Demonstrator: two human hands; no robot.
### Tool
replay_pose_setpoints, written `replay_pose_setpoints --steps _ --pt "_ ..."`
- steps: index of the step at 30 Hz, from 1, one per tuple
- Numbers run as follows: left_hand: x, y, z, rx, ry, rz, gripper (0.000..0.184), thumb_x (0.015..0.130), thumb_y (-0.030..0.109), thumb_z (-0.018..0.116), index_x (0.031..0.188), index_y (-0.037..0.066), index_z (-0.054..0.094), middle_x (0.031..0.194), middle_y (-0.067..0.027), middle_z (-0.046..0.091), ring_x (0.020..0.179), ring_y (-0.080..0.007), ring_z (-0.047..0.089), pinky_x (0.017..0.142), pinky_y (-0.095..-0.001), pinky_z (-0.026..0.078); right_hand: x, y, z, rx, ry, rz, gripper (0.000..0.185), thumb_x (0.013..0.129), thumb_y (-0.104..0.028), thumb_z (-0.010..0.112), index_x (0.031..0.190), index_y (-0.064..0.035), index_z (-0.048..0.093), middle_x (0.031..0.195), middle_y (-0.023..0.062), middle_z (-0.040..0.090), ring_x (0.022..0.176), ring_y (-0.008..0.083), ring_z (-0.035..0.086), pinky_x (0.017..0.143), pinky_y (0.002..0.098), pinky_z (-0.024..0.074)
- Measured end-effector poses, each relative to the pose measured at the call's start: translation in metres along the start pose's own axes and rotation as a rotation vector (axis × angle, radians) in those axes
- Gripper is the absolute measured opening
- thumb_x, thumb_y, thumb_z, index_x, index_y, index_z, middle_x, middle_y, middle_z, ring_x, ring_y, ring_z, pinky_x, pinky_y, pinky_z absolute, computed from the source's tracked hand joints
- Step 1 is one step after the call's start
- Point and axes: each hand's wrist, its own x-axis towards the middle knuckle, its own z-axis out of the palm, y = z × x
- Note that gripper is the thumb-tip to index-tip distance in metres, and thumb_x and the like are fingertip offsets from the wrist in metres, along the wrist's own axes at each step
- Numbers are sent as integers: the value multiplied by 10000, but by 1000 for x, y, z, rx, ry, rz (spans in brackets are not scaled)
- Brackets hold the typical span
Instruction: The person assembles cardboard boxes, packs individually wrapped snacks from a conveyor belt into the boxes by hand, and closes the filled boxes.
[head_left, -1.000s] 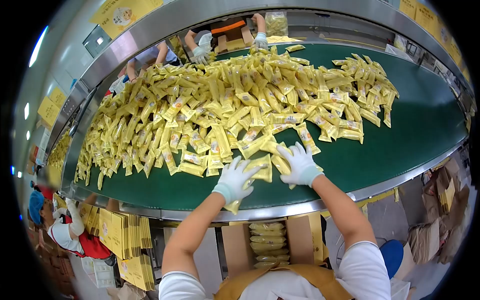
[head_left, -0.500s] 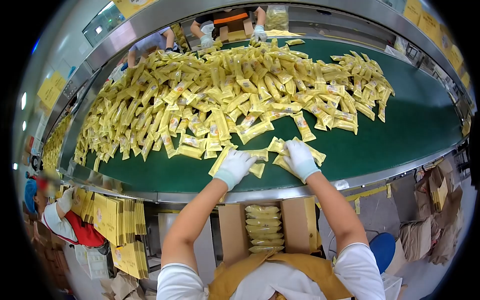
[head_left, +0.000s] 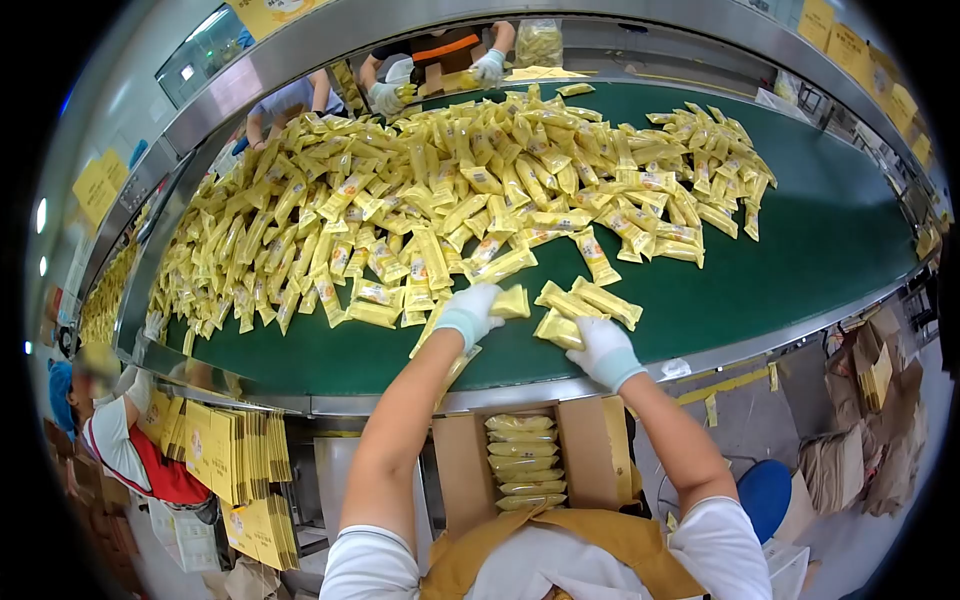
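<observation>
"How much had been boxed?"
"One column of packs was seen in the open box, lower centre of the frame; its near end was hidden by the apron. A wide heap was left loose on the belt, from far left to right of centre."

"And the hands?"
"They were held apart, mid-frame. Packs were partly covered by the left hand; a loose pack was touched at its end by the right hand. Whether either was gripped could not be told."

"Was room left?"
"Yes, at the right of the frame and in a strip by the near metal edge. The left hand was more closely hemmed in by packs."
</observation>
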Motion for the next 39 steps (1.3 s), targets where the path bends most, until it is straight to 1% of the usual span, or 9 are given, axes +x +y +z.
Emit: replay_pose_setpoints --steps 3,9,18,21,22,25,31,36,39 --pt "-27 8 -34 -103 90 -109 625 804 388 767 1279 28 576 1218 -202 631 1145 -398 588 1000 -423 471 1 1 -25 66 334 -63 440 799 -263 760 1147 -82 559 1050 173 660 966 350 660 829 435 539" --pt "-91 21 -47 61 -166 -565 539 761 372 786 1162 51 621 1119 -224 682 1027 -386 669 889 -447 545 58 4 -5 -110 89 142 312 800 -221 755 1016 -82 577 952 141 700 897 332 699 757 451 558" --pt "-109 -14 18 350 57 -238 476 795 226 737 1227 113 575 1076 -120 700 949 -312 697 808 -411 562 40 26 26 -468 362 -121 359 754 -241 754 1035 -93 588 856 68 663 835 277 674 776 396 533" --pt "-112 -46 51 445 296 30 510 818 302 737 1247 99 550 1151 -161 659 1101 -306 644 968 -406 490 9 21 20 -400 481 -288 500 743 -345 759 1127 -85 573 930 70 609 934 264 614 899 412 471" --pt "-123 -31 37 456 252 76 695 809 440 739 1345 61 509 1262 -182 587 1266 -311 523 1076 -426 381 -6 9 8 -283 350 -259 690 744 -428 763 1274 -53 526 1096 116 570 1081 284 544 984 464 400" --pt "-141 -24 35 461 203 119 923 766 569 740 1457 46 423 1348 -204 516 1329 -318 449 1106 -464 330 -18 11 19 -313 416 -322 881 728 -508 776 1383 -12 456 1240 162 533 1124 332 513 1009 466 387" --pt "-136 -22 16 356 -17 -59 1125 714 658 753 1502 -22 328 1384 -199 485 1291 -311 460 1016 -424 370 13 3 -23 -277 -166 -26 1048 625 -585 816 1392 29 452 1218 193 591 1125 357 529 1006 419 408" --pt "-135 -15 -3 236 -262 -201 1120 670 597 832 1479 -23 368 1368 -204 504 1250 -331 506 1024 -429 403 40 17 -59 -147 -82 -18 923 556 -775 715 1021 22 717 1072 218 666 1052 377 596 897 415 482" --pt "-132 -35 -13 -195 -13 -124 958 693 492 859 1400 -28 476 1290 -198 590 1153 -316 596 1018 -397 453 55 55 -62 -70 52 -13 944 592 -742 730 1143 22 681 1114 228 674 1108 390 599 995 408 467"
